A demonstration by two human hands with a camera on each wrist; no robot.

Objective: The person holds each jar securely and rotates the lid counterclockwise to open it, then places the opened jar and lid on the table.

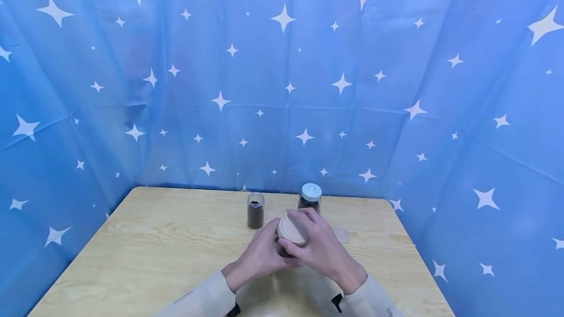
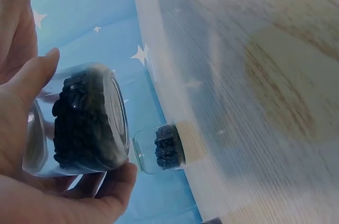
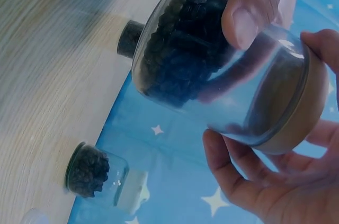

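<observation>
While a left hand (image 1: 260,254) is gripping a glass jar (image 3: 177,38), a right hand (image 1: 325,247) is holding its pale lid (image 1: 293,230)

As both hands are holding it above the wooden table (image 1: 176,248), the glass jar is staying between them in front of the person. The left hand is curling round the glass body, thumb and fingers on opposite sides. The right hand is arching over the pale lid, its thumb and fingers gripping the rim. The lid is sitting at the jar's mouth; how tightly, I cannot tell. Dark pieces (image 2: 79,123) are filling part of the jar. Beyond the left hand, an open-mouthed jar (image 1: 255,214) is standing upright with dark contents. Behind the right hand, a white-lidded jar (image 1: 311,192) is standing partly hidden. Just beside that hand, a translucent disc (image 1: 341,235) is lying flat. A starry blue curtain (image 1: 260,72) is hanging behind.
</observation>
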